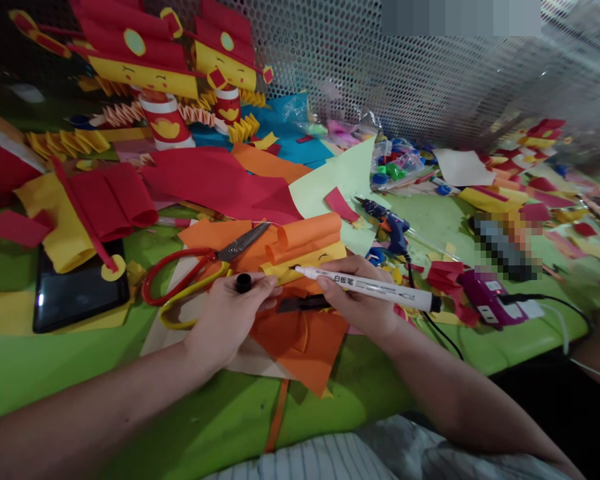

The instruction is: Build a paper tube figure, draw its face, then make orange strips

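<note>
My right hand (357, 300) grips a white whiteboard marker (380, 287), its tip touching a strip of yellow paper (307, 259). A small curved black line shows on that strip, with a dark mark near the tip. Rolled orange paper (307, 237) is joined along the strip's upper side. My left hand (230, 313) is closed, pinching the strip's left end between thumb and fingers, and a black marker cap (243, 283) sticks up from the same hand. Just beyond it lie scissors (205, 263) with red and yellow handles. Under both hands are orange paper sheets (325, 343).
Finished paper figures (165, 120) stand at the back left. A phone (80, 293) lies left, partly under paper pieces. To the right are a blue glue gun (393, 227) with a cord and a purple power strip (490, 297). Perforated metal (330, 60) rises behind the green table (195, 420).
</note>
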A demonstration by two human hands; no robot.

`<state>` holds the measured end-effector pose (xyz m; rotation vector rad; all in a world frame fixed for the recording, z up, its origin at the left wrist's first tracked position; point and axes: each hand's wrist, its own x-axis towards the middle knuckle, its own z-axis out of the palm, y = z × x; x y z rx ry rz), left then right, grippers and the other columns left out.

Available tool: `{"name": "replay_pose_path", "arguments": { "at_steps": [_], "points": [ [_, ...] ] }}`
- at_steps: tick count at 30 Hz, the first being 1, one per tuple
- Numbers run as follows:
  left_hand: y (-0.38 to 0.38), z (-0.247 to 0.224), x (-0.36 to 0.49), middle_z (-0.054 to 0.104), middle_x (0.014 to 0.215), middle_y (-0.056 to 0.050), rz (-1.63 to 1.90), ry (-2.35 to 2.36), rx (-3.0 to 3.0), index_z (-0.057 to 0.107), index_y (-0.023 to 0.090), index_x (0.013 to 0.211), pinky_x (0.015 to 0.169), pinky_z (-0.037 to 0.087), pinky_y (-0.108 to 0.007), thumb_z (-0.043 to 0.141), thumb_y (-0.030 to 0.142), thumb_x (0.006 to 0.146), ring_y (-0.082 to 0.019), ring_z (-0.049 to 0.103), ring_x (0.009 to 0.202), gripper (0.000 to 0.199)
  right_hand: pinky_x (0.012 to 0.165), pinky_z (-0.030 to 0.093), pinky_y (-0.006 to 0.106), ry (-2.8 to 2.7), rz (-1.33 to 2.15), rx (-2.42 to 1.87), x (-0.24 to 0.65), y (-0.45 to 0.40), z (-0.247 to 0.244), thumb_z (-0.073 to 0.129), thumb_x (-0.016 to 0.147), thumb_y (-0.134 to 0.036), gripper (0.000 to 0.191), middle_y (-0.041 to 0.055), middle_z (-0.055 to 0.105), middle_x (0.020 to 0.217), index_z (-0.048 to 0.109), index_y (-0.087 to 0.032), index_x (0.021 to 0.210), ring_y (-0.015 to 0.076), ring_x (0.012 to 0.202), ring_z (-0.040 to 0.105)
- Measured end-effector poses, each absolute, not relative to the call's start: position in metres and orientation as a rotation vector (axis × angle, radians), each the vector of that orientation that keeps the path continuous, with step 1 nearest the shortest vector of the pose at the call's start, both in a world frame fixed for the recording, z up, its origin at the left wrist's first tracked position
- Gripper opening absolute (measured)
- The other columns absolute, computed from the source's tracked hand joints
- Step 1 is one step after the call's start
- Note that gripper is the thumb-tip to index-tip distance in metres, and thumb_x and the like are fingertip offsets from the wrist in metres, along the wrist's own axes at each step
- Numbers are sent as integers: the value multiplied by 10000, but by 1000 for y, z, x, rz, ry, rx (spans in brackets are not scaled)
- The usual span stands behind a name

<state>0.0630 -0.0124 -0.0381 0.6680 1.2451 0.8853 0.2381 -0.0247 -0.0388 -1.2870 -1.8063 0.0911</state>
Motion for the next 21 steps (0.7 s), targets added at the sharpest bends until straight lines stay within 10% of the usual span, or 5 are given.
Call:
{"name": "replay_pose_path", "arguments": {
  "at_steps": [21],
  "points": [
    [-12,-42,63,689,647,-13,894,1230,638,686,153,649,666,557,-251,735,227,621,-165,680,685,94,407,428,200,-1822,64,-1254,238,-25,-39,607,802,-316,125,3,689,589,624,-199,764,104,442,600]
  ]
}}
